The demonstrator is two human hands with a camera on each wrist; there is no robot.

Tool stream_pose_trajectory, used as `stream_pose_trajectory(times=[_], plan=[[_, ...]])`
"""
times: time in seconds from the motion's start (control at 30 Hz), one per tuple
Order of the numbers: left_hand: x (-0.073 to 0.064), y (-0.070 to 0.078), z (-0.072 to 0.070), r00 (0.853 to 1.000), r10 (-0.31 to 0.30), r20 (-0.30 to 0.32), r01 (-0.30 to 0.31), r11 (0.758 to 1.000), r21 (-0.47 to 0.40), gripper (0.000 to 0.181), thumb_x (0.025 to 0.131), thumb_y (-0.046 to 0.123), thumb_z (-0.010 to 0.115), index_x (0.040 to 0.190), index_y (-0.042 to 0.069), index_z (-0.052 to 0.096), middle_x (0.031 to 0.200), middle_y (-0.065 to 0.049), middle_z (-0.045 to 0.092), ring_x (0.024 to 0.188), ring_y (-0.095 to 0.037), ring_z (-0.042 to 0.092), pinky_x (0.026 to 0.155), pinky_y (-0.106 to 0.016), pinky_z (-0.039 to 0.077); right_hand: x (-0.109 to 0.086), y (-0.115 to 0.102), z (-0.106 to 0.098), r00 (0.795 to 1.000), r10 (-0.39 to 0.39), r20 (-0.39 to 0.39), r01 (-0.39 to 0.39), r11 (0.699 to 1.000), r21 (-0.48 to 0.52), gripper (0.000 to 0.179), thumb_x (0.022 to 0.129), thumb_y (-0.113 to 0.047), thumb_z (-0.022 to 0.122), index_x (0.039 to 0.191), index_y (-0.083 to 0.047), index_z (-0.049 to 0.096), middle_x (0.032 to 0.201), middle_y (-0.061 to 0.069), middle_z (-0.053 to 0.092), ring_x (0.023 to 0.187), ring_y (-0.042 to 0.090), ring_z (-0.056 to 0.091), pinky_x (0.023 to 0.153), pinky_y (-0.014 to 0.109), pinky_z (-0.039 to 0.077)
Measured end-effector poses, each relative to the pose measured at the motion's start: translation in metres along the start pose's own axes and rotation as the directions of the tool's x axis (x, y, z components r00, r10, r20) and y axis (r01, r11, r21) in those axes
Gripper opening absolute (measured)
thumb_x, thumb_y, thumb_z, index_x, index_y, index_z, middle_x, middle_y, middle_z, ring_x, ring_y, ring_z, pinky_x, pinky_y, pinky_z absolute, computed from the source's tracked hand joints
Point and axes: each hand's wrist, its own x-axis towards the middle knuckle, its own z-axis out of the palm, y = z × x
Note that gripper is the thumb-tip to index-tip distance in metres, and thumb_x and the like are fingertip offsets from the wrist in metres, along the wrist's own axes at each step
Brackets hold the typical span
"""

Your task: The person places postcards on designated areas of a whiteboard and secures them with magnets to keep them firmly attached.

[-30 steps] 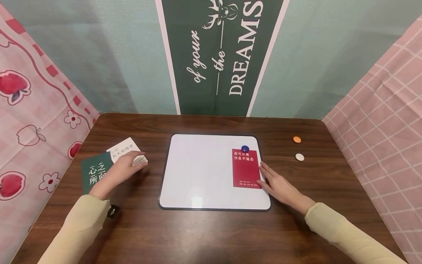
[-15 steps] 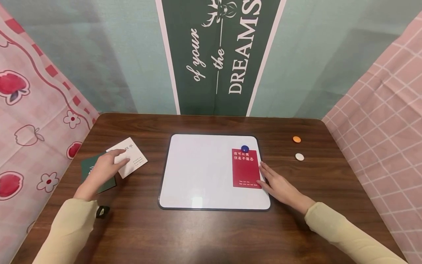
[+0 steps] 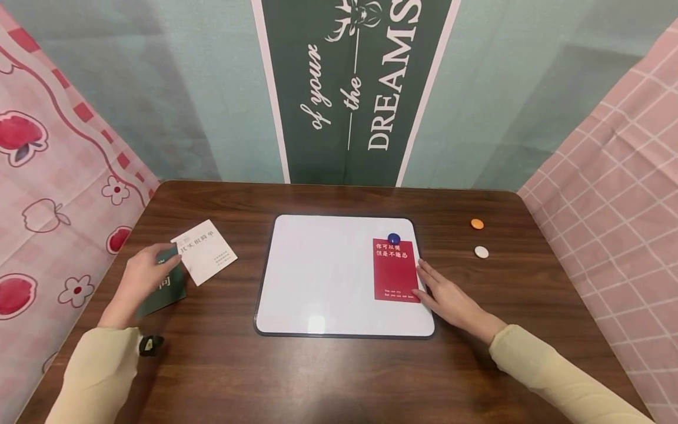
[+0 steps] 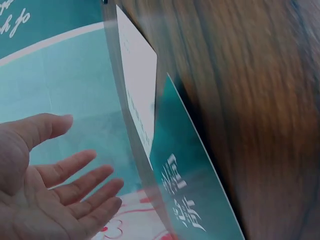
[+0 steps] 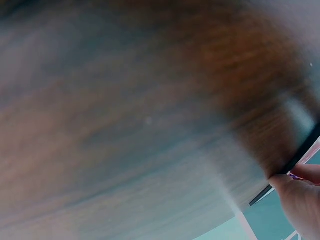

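My left hand (image 3: 139, 275) hovers above a dark green card (image 3: 165, 294) with white characters, covering part of it. Its fingers are loosely bent with nothing between them, as the left wrist view shows (image 4: 65, 190). Beside and partly against the green card lies a white card (image 3: 212, 262) with grey print. My right hand (image 3: 450, 299) rests with extended fingers on the right edge of the whiteboard (image 3: 318, 277), its fingertips touching the edge of a red card (image 3: 394, 274). A round blue magnet (image 3: 394, 238) sits over that card's top edge.
An orange round magnet (image 3: 477, 224) and a white one (image 3: 481, 252) lie on the brown wooden table (image 3: 339, 377), to the right of the board. Printed cloths (image 3: 53, 224) hang at the table's left, back and right sides.
My left hand has moved leftward, from over the white card to over the green card, uncovering the white one. The right hand, whiteboard and red card have stayed in place.
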Motion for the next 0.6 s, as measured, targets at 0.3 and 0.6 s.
stream_pose_trajectory(times=[0.3, 0.6], plan=[[-0.001, -0.017, -0.007, 0.992, -0.122, 0.009, 0.123, 0.992, -0.018, 0.053, 0.092, 0.029, 0.049, 0.121, -0.015, 0.043, 0.115, -0.039, 0.044, 0.097, -0.050, 0.046, 0.081, -0.062, 0.037, 0.001, -0.002, -0.003, 1.000, 0.004, 0.000, -0.004, 1.000, 0.003, 0.071, 0.086, -0.038, 0.060, 0.139, 0.000, 0.032, 0.144, 0.020, 0.030, 0.128, 0.037, 0.034, 0.090, 0.047, 0.043], [0.000, -0.022, -0.019, 0.956, -0.264, 0.126, 0.271, 0.962, -0.035, 0.070, 0.092, 0.032, 0.047, 0.127, -0.024, 0.024, 0.121, -0.045, 0.029, 0.109, -0.055, 0.030, 0.091, -0.065, 0.028, 0.004, -0.004, -0.006, 1.000, 0.007, 0.004, -0.007, 1.000, 0.007, 0.071, 0.086, -0.038, 0.061, 0.139, 0.000, 0.033, 0.144, 0.019, 0.030, 0.128, 0.036, 0.034, 0.090, 0.047, 0.043]])
